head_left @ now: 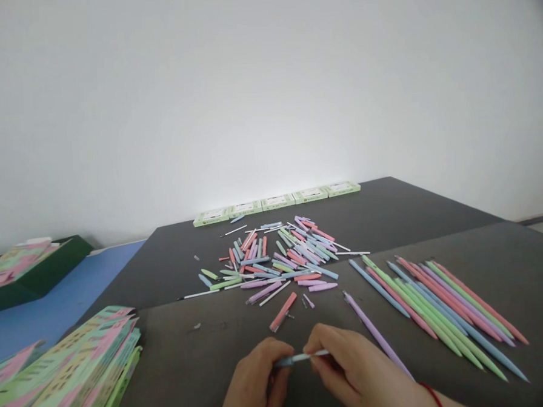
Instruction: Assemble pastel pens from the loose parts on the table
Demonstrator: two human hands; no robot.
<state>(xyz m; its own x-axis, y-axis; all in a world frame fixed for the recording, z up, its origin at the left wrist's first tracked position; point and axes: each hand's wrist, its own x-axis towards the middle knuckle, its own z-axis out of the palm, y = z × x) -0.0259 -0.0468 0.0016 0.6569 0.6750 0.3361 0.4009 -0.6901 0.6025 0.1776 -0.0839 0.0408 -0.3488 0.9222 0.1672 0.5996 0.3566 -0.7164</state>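
Near the front edge of the dark table, my left hand (262, 374) pinches a blue pen part (284, 362). A thin white refill (302, 357) runs from it into the closed fingers of my right hand (348, 360). Just beyond my hands lies a red pen barrel (284, 311), with small clear pieces beside it. A single purple pen (373, 329) rests to the right of my right hand. Farther back is a loose pile of coloured pen parts and white refills (274, 258).
Several whole pens (441, 310) lie side by side at the right. Flat green boxes (278, 202) line the far edge. At the left are a stack of green and pink packages (75, 372) and a dark green bin (34, 283) on a blue surface (106, 264).
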